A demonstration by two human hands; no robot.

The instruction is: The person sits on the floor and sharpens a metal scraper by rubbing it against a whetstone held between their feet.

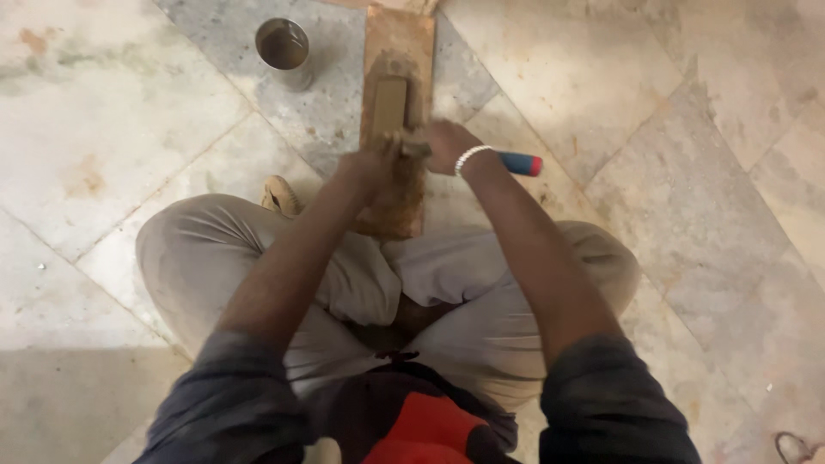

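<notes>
I sit cross-legged on a stone floor with a long brown wooden board lying in front of my knees. A small tan rectangular block rests on the board. My left hand presses down on the board just below the block; what its fingers grip is blurred. My right hand, with a white bead bracelet at the wrist, is closed on a tool with a blue and red handle. The tool's working end lies against the near end of the block, hidden by both hands.
A steel cup holding dark liquid stands on the floor to the left of the board. My bare foot shows by my left knee. Pale marble tiles with rust stains spread all around. Something small lies at the bottom right corner.
</notes>
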